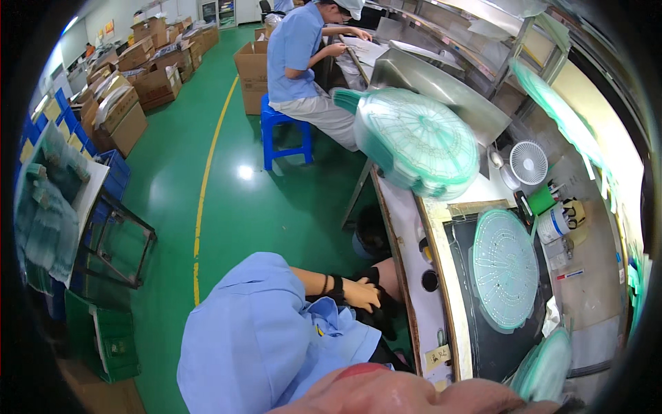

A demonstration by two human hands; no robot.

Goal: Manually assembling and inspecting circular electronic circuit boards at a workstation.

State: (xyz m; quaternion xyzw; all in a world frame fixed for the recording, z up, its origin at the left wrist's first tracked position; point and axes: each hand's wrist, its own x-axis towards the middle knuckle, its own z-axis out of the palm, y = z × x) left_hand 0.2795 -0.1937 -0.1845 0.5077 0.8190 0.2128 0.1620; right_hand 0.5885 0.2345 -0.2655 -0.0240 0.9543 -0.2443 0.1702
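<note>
My left hand (pixel 361 294), in a light blue sleeve with a black band at the wrist, lies low beside the bench over dark cloth at my lap. Its fingers are stretched out and hold nothing I can see. My right hand is out of the picture. On the bench to the right, a pale green translucent round sheet (pixel 505 269) with a scalloped edge and rings of small dots lies on a black mat (pixel 465 265). Beyond it, a stack of similar green sheets (pixel 420 134) sits raised near the metal panel. More green sheets (pixel 547 366) show at the near right.
A small white fan (pixel 528 163), a green roll (pixel 541 200) and a white tub (pixel 553 225) stand along the bench's back. A co-worker in blue sits on a blue stool (pixel 286 131) ahead. Cardboard boxes (pixel 121 117) and a green crate (pixel 116 341) are at left.
</note>
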